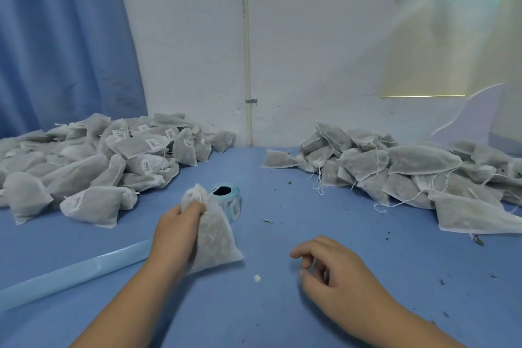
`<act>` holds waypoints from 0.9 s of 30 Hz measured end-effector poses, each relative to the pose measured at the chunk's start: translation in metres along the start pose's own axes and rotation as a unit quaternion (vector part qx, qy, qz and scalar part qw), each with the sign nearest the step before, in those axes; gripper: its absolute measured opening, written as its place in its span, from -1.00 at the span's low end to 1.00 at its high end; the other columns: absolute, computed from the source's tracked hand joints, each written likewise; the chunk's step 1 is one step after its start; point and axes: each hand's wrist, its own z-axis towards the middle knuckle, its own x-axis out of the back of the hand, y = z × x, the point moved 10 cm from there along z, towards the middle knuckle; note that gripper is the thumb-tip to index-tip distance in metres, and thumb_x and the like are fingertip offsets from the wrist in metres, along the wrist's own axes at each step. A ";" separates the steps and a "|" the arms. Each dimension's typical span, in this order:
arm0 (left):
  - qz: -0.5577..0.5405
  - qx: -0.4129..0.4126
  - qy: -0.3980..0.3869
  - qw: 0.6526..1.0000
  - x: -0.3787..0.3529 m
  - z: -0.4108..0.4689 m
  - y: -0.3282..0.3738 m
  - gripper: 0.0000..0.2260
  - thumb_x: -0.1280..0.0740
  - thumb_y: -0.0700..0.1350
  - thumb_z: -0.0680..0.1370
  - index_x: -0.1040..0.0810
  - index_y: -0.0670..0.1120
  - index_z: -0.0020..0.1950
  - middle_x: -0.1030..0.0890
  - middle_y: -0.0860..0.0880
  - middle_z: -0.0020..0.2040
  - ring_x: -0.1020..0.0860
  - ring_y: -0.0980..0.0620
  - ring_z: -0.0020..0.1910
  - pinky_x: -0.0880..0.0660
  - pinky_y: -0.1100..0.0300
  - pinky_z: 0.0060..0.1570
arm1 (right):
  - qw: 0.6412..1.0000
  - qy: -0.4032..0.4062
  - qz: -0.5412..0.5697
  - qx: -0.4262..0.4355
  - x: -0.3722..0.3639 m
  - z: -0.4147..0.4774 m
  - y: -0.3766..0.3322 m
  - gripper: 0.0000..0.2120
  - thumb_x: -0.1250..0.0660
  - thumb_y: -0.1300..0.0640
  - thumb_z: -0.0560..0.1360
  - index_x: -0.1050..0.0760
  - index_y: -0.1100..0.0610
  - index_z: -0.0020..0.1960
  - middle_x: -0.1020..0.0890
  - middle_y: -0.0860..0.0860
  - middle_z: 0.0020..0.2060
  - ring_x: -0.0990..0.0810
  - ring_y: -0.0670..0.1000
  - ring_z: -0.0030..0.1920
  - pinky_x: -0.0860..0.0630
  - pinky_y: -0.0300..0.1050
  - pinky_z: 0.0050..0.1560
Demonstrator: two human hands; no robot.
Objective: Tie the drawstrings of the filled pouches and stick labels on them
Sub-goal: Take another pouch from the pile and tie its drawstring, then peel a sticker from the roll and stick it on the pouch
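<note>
Counter (282,305), head view. Left grip (176,230) clasps the gathered neck of a filled pouch (210,237), held upright at counter centre. Right grip (327,268) is loosely curled, holding nothing. Label roll (230,200) stands just behind the pouch, partly hidden by it. Labelled pile (93,161) lies left, loose-string pile (409,172) right. A pale strip (70,271) passes behind the left forearm. A white scrap (257,278) lies between the grips.

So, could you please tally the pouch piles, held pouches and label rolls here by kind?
Labelled pouch pile: 1
Unlabelled pouch pile: 1
Held pouch: 1
Label roll: 1
Total: 4
</note>
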 end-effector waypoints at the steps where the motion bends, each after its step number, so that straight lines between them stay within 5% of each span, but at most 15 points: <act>1: 0.006 0.008 0.005 1.000 0.006 0.004 -0.006 -0.76 -0.32 -0.02 0.50 -0.59 -0.21 -0.06 -0.67 -0.20 -0.09 -0.63 -0.20 -0.06 -0.54 -0.11 -0.01 | 1.000 -0.008 0.001 -0.008 -0.007 0.008 -0.001 -0.75 -0.30 0.20 0.46 -0.50 -0.15 -0.02 -0.52 -0.17 -0.18 -0.48 -0.16 -0.27 -0.36 -0.38 -0.18; 12: 0.072 -0.025 -0.013 0.997 0.003 0.015 -0.015 -0.80 -0.28 -0.03 0.53 -0.47 -0.09 -0.26 -0.50 -0.04 -0.31 -0.45 -0.01 -0.32 -0.36 0.10 -0.30 | 0.981 0.025 0.065 -0.183 -0.078 0.131 0.024 -0.83 -0.33 0.00 0.47 -0.44 -0.03 0.05 -0.57 -0.09 -0.18 -0.52 -0.12 -0.22 -0.36 -0.23 -0.29; 18: 0.069 -0.032 -0.019 0.997 0.001 0.017 -0.015 -0.79 -0.28 -0.05 0.52 -0.40 -0.06 -0.29 -0.43 0.01 -0.35 -0.38 0.03 -0.37 -0.31 0.14 -0.37 | 0.976 0.084 0.058 -0.192 -0.088 0.155 0.032 -0.86 -0.37 -0.01 0.45 -0.43 0.00 -0.16 -0.56 -0.09 -0.20 -0.52 -0.08 -0.17 -0.35 -0.26 -0.29; 27: 0.078 -0.042 -0.014 0.996 -0.001 0.020 -0.016 -0.79 -0.28 -0.07 0.51 -0.36 -0.06 -0.29 -0.37 0.02 -0.36 -0.31 0.10 -0.43 -0.26 0.35 -0.54 | 0.974 0.104 0.053 -0.193 -0.092 0.157 0.035 -0.71 -0.44 -0.08 0.38 -0.44 0.10 -0.16 -0.57 -0.04 -0.25 -0.51 -0.09 -0.25 -0.34 -0.20 -0.33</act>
